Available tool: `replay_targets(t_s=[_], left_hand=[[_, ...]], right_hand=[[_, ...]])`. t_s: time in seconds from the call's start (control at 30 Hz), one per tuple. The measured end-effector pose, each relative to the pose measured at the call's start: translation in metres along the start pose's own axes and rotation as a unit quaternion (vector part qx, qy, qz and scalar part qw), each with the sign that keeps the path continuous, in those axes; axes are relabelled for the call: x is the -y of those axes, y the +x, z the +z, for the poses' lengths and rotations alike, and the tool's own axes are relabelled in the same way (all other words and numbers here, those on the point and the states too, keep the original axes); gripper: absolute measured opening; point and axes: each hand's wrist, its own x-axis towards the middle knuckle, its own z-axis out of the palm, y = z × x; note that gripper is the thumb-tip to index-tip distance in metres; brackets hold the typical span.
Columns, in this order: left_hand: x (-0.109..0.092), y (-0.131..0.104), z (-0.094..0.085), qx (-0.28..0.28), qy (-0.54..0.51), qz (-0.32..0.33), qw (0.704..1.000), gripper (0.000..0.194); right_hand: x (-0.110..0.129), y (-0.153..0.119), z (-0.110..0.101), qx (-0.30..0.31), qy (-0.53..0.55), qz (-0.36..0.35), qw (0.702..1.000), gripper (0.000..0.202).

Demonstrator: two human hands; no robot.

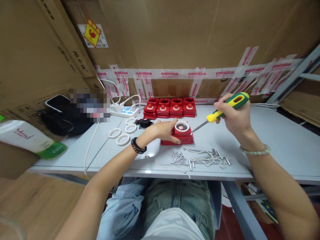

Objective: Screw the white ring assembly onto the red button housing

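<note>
My left hand [166,130] grips the left side of a red box [186,139] with a white ring [182,126] on its top. My right hand [231,113] is wrapped round a yellow and green screwdriver [214,115], whose shaft slants down to the left. Its tip is by the right side of the red box; whether it touches is too small to tell. Close in front of the box lie a heap of small screws [178,157] and some metal rods with white cords [208,159]. Loose white rings [123,139] lie left of my left hand.
Several red boxes [163,108] stand in a row at the back, beside a white power strip [125,111]. A black bag [67,118], a phone [58,103] and a white and green bottle [30,138] are at the left. Cardboard [175,33] rises behind the table [282,143].
</note>
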Motion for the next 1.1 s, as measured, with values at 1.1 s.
replay_targets(t_s=[1.1], left_hand=[[-0.006, -0.002, -0.004, 0.019, 0.02, -0.014, 1.0, 0.085]], right_hand=[[-0.04, 0.025, 0.015, -0.099, 0.004, -0.006, 0.995, 0.028]])
